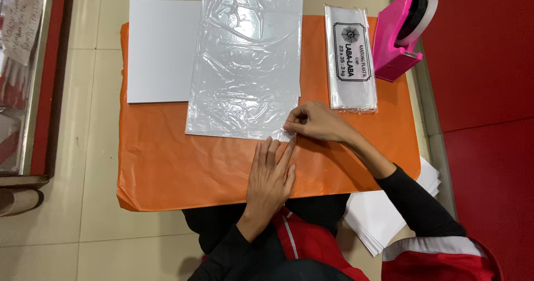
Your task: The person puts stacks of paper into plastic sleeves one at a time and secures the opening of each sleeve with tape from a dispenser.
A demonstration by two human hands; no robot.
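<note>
Your right hand [317,122] is pinching a glossy, crinkled clear plastic bag [245,64]; under it an orange matt paper cover [167,158] is lying slightly creased, and beside the grip smooth matt white card [161,50] is showing.

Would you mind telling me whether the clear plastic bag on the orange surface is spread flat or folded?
Spread flat: the clear plastic bag lies full length; right hand pinches its lower corner.

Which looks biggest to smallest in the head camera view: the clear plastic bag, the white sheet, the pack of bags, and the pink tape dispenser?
1. Clear plastic bag, largest.
2. White sheet, partly covered by the bag, so its full size is unsure.
3. Pack of bags.
4. Pink tape dispenser, smallest, though close to the pack.
</note>
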